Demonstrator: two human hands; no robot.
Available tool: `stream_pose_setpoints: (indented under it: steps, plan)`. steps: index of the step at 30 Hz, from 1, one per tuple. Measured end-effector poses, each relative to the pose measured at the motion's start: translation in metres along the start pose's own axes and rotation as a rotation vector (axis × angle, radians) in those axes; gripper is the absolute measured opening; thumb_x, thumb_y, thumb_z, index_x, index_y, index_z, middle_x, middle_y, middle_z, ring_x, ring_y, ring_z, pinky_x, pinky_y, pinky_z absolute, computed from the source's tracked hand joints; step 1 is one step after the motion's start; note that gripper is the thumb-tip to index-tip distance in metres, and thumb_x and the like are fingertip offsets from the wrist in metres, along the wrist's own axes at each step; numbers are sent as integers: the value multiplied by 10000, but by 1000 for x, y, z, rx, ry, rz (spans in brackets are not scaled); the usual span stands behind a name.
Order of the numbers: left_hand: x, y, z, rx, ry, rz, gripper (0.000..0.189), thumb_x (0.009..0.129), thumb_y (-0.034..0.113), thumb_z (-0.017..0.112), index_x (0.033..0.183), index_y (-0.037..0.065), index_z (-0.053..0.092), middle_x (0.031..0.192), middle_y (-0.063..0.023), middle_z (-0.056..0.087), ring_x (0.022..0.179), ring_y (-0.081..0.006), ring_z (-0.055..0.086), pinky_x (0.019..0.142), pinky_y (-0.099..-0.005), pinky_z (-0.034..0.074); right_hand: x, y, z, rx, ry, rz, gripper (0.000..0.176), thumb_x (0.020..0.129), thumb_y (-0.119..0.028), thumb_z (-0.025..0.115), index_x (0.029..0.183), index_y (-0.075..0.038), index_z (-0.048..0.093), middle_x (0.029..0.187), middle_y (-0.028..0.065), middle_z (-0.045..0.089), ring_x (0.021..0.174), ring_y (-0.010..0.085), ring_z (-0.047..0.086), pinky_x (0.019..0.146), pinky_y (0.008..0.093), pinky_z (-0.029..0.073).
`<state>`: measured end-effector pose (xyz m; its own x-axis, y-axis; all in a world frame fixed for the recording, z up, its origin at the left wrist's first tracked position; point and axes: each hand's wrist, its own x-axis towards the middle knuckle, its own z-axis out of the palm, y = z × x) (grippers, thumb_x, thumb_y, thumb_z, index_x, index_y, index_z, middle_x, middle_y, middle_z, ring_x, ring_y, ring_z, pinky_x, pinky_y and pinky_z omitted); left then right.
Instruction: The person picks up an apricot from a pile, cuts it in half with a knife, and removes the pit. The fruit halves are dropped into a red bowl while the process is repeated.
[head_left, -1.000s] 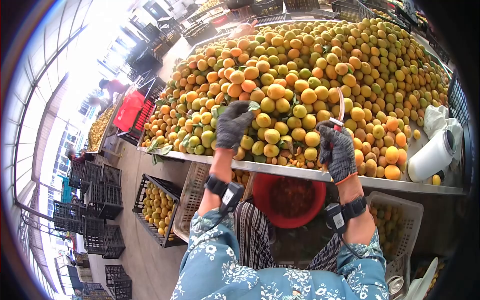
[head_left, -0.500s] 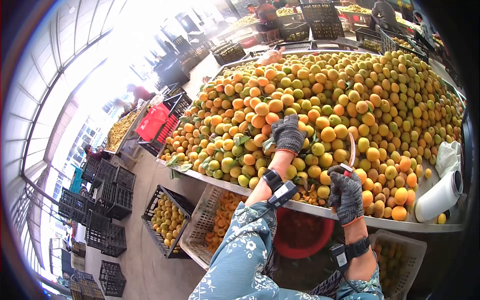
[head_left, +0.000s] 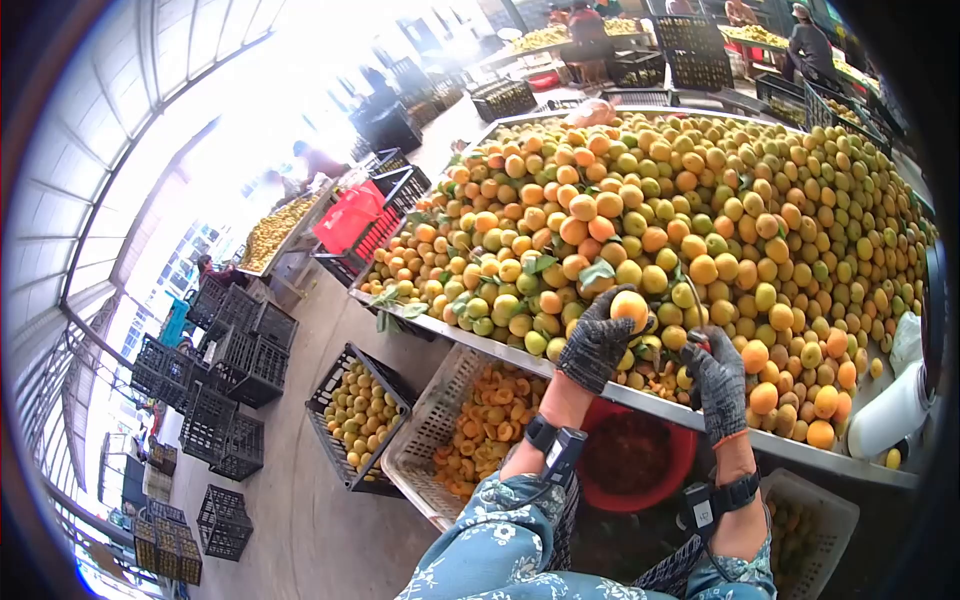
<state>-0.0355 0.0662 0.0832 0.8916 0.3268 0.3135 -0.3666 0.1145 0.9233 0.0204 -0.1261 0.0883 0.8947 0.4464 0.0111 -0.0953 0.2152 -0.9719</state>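
My left hand [head_left: 594, 350], in a dark grey knitted glove, is closed around an orange-yellow apricot [head_left: 629, 309] above the near edge of the fruit heap. Just to its right, my right hand [head_left: 718, 385], gloved the same way, grips a curved knife [head_left: 697, 300]. The thin blade points up and away from me, apart from the held fruit; most of the handle is hidden in my fist. Both hands are over a metal-edged table [head_left: 480, 362] piled with apricots [head_left: 800, 240], some green, some orange. A few cut pieces lie between the hands.
Below the table edge stand a red basin [head_left: 690, 455], a pale crate [head_left: 400, 455] of halved apricots, a black crate [head_left: 318, 408] of whole ones and another pale crate [head_left: 835, 515]. A white container [head_left: 885, 412] lies at right. Stacked black crates and people are farther off.
My left hand has drawn back from the heap toward me and now holds an apricot. My right hand with the knife has turned slightly, and the view has shifted.
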Motion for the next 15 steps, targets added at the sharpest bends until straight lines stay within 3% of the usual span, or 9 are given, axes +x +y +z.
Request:
stream_pose_setpoints:
  steps: [1,3,4,7,8,12,13,15]
  plan:
    - [-4,-9,-4,126,-11,14,503,820,117,708,1245,11,460,1133,-95,565,1024,-219,595,883,-321,533,6,16,-3,-64,30,-34,151,898,-140,618,1002,-30,616,710,-11,558,563,73,523,529,211,428]
    - [-9,-2,1,-566,-58,-164,525,792,104,731,1228,55,442,1116,-100,572,1016,-236,608,870,-343,543,-6,-5,3,54,-44,100,145,933,-193,580,973,-59,619,665,-28,539,456,51,448,408,209,351]
    - [-10,4,2,-548,-30,-207,586,752,105,765,1230,87,427,1108,-101,575,1016,-250,610,859,-371,552,-7,-2,8,15,-28,40,163,947,-237,563,924,-85,618,622,-42,519,393,37,378,343,215,272]
    - [-4,-7,-9,-384,-72,-88,655,683,146,826,1217,81,452,1095,-92,582,1011,-239,608,868,-364,545,-12,4,16,63,-94,-7,190,942,-257,581,879,-82,620,611,-44,519,443,35,403,398,197,304]
    - [-4,5,-5,-240,-42,-113,706,624,97,854,1222,65,480,1105,-80,582,1014,-216,602,872,-358,541,-18,-5,18,81,-127,122,194,944,-256,581,890,-74,624,623,-46,522,507,34,430,455,198,337]
    - [-2,11,2,-146,-5,-135,788,539,-26,864,1242,42,514,1132,-53,574,1044,-172,569,895,-324,523,-27,-3,31,-16,-183,65,207,953,-260,572,978,-66,640,628,-50,509,557,40,450,502,208,370]
    - [-3,16,2,-144,-8,-206,772,558,-25,851,1246,43,509,1144,-54,566,1056,-166,561,911,-316,510,-28,-2,34,-19,-180,71,207,953,-260,572,978,-66,640,628,-50,509,557,40,450,502,208,370]
    - [-3,12,-2,-89,-23,-165,709,616,5,819,1250,42,504,1159,-51,554,1063,-157,556,930,-308,494,-30,-1,38,-103,-149,-55,199,951,-245,575,990,-59,638,630,-52,493,568,43,444,506,212,368]
